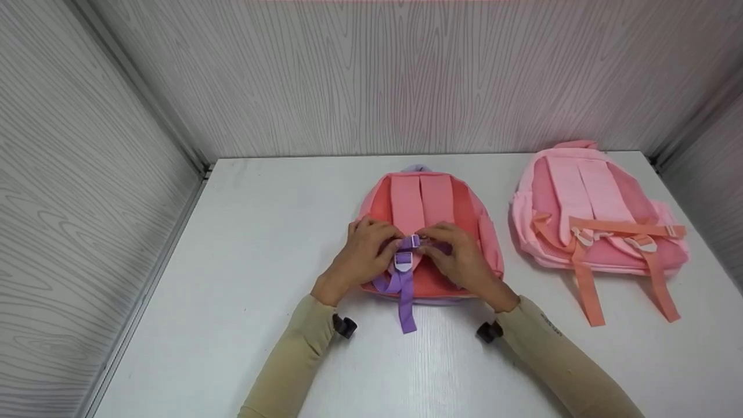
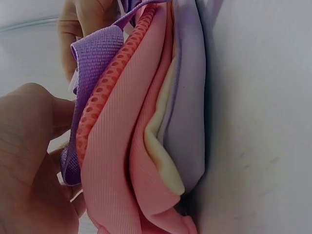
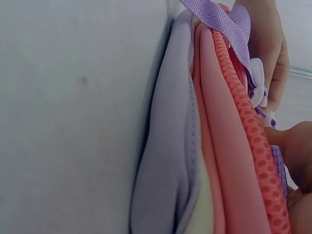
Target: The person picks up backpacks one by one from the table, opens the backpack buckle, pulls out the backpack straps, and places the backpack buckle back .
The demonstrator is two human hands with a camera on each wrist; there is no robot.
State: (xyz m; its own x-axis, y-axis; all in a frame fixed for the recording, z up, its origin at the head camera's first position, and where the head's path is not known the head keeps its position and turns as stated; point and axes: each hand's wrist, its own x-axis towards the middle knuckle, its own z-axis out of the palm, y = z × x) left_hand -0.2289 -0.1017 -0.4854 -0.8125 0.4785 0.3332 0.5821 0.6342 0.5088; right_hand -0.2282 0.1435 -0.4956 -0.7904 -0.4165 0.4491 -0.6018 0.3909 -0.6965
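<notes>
A small coral-pink backpack (image 1: 464,197) lies back side up, its shoulder straps (image 1: 436,200) facing me. Purple webbing crosses its lower back, with a white buckle (image 1: 415,241) between my fingertips. My left hand (image 1: 363,249) pinches the purple strap (image 1: 408,242) just left of that buckle. From the other side my right hand (image 1: 461,255) pinches the buckle's right end between thumb and fingers. A second white buckle (image 1: 403,262) sits just below, and a loose purple strap end (image 1: 407,310) hangs past the bag's bottom edge. In the left wrist view, a purple loop (image 2: 97,53) stands off the mesh back.
On the right lies a lighter pink backpack (image 1: 598,174), back side up, with orange straps (image 1: 589,290) trailing toward me. Both bags rest on a white table (image 1: 278,232). Grey wood-grain panels (image 1: 371,75) stand behind and on both sides.
</notes>
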